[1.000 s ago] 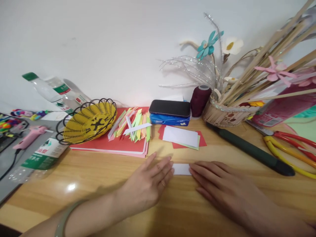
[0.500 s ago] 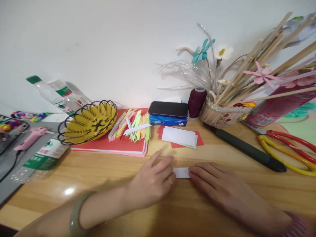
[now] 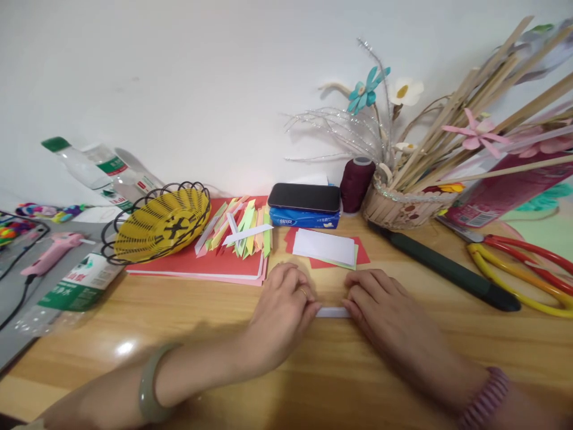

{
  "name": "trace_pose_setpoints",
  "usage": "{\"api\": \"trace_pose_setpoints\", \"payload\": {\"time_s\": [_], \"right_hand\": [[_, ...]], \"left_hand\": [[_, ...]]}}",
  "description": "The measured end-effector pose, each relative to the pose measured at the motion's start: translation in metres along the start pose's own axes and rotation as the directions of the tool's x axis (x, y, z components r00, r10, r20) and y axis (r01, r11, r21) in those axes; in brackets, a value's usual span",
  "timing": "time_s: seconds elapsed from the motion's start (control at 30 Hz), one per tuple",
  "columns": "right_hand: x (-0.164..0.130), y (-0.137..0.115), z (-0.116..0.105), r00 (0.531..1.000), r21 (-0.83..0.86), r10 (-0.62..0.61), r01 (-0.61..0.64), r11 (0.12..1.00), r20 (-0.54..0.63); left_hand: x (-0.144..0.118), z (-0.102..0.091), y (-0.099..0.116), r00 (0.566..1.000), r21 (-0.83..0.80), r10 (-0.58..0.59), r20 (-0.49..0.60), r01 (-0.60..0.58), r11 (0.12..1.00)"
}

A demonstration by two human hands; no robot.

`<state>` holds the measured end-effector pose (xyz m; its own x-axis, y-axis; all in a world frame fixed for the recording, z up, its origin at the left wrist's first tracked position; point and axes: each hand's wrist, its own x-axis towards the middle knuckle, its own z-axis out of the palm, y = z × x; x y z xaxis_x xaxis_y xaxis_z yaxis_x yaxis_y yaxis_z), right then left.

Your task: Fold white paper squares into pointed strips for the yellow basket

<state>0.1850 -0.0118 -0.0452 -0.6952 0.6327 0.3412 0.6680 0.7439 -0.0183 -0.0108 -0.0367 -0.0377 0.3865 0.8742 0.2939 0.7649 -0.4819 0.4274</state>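
A narrow white strip (image 3: 333, 312) lies flat on the table (image 3: 179, 310) near its middle, toward the front edge. The left hand (image 3: 282, 316) and right hand (image 3: 389, 316) press its two ends, fingers curled together on the paper. It looks already folded slim; creasing seems underway. Behind it sit cut sheets (image 3: 326, 247), and finished folded strips (image 3: 239, 230) pile on red paper (image 3: 197, 263) toward the back edge.

left hand (image 3: 283, 310): palm down, fingers curled, fingertips pressing low | right hand (image 3: 388, 313): palm down, knuckles raised, fingers probably pinching | forearms: both angled inward, hands nearly meeting
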Motion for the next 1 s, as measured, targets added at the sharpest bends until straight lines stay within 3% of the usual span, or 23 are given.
{"api": "trace_pose_setpoints", "payload": {"time_s": [0.23, 0.53, 0.73, 0.8, 0.9, 1.0], "right_hand": [[0.008, -0.005, -0.008, 0.997, -0.165, 0.005, 0.007, 0.986, 0.072], [0.008, -0.001, -0.008, 0.993, -0.179, 0.078, -0.06, 0.982, 0.092], [-0.002, 0.01, -0.005, 0.992, -0.177, 0.115, -0.105, 0.979, 0.047], [-0.005, 0.012, -0.006, 0.997, -0.118, 0.082, -0.08, 0.99, 0.013], [-0.012, 0.003, -0.009, 0.994, -0.071, -0.091, 0.087, 0.994, -0.061], [-0.023, -0.014, -0.007, 0.97, -0.107, -0.224, 0.214, 0.971, -0.094]], "left_hand": [[0.002, 0.002, -0.001, 0.999, 0.048, -0.024, 0.038, 0.022, 0.999], [-0.001, 0.0, -0.004, 0.999, 0.037, -0.037, 0.026, 0.036, 0.999], [-0.005, -0.001, -0.009, 0.98, 0.119, 0.2, 0.012, -0.2, 0.973], [-0.006, 0.003, -0.01, 0.971, 0.146, 0.239, -0.014, -0.235, 0.961], [-0.008, 0.01, -0.012, 0.962, 0.21, 0.268, -0.049, -0.253, 0.945], [-0.009, 0.011, -0.012, 0.935, 0.297, 0.354, -0.001, -0.338, 0.893]]}}
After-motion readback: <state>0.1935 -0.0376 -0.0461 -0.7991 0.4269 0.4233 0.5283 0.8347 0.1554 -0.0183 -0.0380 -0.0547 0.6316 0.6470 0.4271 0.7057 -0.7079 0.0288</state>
